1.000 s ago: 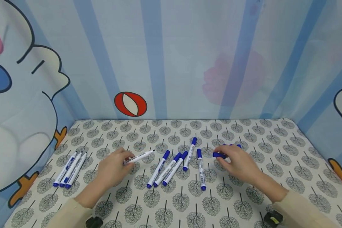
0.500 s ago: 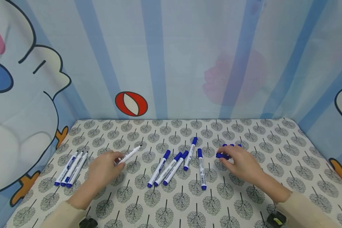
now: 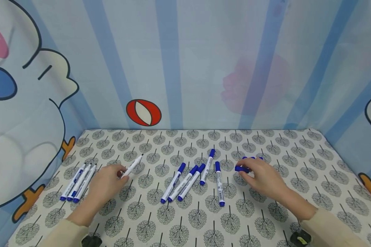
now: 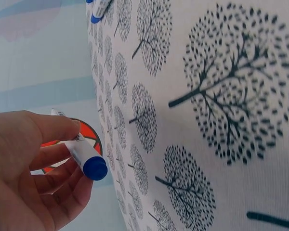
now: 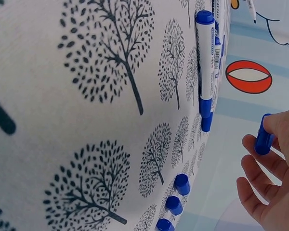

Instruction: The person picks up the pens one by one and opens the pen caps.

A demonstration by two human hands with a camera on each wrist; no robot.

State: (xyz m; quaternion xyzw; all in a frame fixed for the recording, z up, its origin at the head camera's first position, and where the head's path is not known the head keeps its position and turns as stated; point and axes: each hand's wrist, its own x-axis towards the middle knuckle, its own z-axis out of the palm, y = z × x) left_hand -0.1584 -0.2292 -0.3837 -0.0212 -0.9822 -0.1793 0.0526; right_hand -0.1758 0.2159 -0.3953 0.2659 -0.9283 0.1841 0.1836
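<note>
My left hand [image 3: 106, 183] pinches an uncapped white marker [image 3: 132, 167], its black tip pointing up and away. In the left wrist view the marker's blue end [image 4: 95, 168] faces the camera, with thumb and fingertips around the barrel. To the left of that hand lie several uncapped markers [image 3: 78, 182] side by side, tips toward the back. My right hand [image 3: 262, 175] holds a blue marker cap [image 3: 242, 168] between thumb and forefinger, raised over the cloth. Behind it, a row of blue caps [image 5: 174, 205] stands on the table, partly hidden by the hand in the head view.
Several capped markers [image 3: 183, 183] lie loosely in the middle between the hands, one marker [image 3: 219, 184] closest to the right hand. A tree-patterned cloth [image 3: 198, 228] covers the table. A printed blue curtain [image 3: 198, 68] hangs along the back edge.
My left hand has moved left with the uncapped marker, nearer the row of uncapped ones, and the marker points more steeply up. The right hand has shifted only slightly, still holding the cap.
</note>
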